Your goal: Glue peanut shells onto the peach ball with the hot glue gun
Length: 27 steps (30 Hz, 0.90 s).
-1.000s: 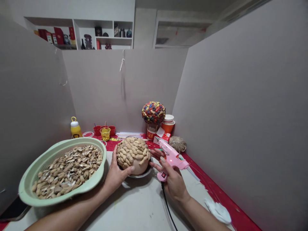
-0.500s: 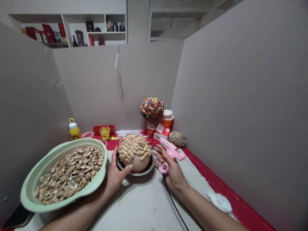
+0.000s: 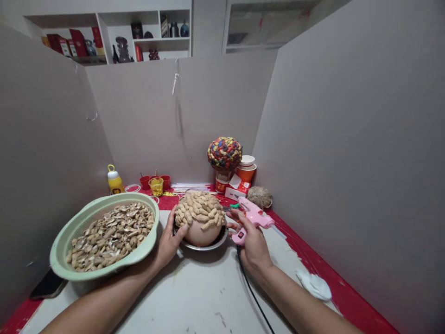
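A pale ball (image 3: 201,234), its upper part covered in peanut shells (image 3: 200,208), rests in a metal bowl (image 3: 205,247) in the middle of the table. My left hand (image 3: 171,239) curves round the ball's left side, thumb on its front; the other fingers are partly hidden. In my right hand (image 3: 255,248) is a pink hot glue gun (image 3: 255,214), gripped by its handle with the nozzle pointing away from me. A black cord (image 3: 251,285) runs from the handle towards me. Right-hand fingertips are close to the bowl's right rim.
A green colander (image 3: 60,266) of peanut shells stands left, a phone (image 3: 48,284) beside it. Behind are a yellow bottle (image 3: 115,182), small cups (image 3: 156,186), a colourful ball on a cup (image 3: 225,153) and twine (image 3: 260,198). A white cloth (image 3: 314,285) lies right.
The view has shifted, so everything appears slightly to the right and higher. My right hand has tilted the glue gun a little. My left hand stays against the ball.
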Available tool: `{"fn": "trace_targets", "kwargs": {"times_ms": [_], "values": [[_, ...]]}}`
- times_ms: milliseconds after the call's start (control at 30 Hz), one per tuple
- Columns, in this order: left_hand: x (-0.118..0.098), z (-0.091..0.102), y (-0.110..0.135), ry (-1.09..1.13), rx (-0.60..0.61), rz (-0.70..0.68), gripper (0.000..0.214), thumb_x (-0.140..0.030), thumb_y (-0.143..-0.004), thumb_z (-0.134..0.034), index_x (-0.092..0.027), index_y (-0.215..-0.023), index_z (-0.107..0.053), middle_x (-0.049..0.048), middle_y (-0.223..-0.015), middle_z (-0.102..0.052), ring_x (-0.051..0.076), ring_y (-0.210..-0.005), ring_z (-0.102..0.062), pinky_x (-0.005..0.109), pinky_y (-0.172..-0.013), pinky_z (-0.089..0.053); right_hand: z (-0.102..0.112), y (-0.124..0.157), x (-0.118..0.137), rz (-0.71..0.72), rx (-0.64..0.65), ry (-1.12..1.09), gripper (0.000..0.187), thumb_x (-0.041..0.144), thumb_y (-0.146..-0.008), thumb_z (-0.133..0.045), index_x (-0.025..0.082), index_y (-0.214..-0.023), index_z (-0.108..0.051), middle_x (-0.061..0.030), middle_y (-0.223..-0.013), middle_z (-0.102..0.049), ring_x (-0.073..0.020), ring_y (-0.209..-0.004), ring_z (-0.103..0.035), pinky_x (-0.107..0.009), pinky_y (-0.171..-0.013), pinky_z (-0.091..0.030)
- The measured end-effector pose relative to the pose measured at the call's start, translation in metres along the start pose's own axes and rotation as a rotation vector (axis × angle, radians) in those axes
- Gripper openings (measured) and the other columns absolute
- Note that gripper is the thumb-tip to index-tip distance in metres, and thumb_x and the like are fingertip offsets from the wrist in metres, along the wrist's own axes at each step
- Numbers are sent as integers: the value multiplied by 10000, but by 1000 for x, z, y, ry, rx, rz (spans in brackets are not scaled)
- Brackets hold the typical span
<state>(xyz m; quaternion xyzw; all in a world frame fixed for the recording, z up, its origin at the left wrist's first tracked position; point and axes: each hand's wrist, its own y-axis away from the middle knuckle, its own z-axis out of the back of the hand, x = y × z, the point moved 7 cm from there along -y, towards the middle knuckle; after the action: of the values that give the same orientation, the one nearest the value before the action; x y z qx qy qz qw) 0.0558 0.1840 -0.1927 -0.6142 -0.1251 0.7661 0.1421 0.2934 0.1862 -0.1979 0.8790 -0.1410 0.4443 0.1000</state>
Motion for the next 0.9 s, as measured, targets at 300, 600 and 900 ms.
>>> {"fn": "trace_targets", "kwargs": {"times_ms": [300, 600, 900], "values": [[-4, 2, 2, -6, -59, -19, 694, -511, -928, -464, -248, -1510, -193, 92, -1582, -268, 241, -1448, -263, 411, -1194, -193, -3, 4, -1, -16, -33, 49, 425, 447, -581, -797, 179, -896, -699, -8, -828, -719, -83, -505, -554, -173, -401, -447], [-5, -1, 9, -42, -18, -29, 642, -513, -946, -418, -250, -1508, -255, 59, -1599, -243, 230, -1473, -194, 407, -1212, -132, 5, 14, 20, 18, 52, 224, 471, 510, -587, -804, 172, -902, -713, -57, -910, -687, -138, -637, -617, -256, -514, -550], [-5, -1, 11, -55, -39, -20, 645, -493, -966, -373, -256, -1534, -178, 36, -1608, -210, 212, -1476, -185, 394, -1216, -127, -9, 5, 119, 607, 181, 511, 462, 579, -675, -768, 248, -988, -690, -27, -917, -698, -188, -764, -655, -314, -681, -549]]}}
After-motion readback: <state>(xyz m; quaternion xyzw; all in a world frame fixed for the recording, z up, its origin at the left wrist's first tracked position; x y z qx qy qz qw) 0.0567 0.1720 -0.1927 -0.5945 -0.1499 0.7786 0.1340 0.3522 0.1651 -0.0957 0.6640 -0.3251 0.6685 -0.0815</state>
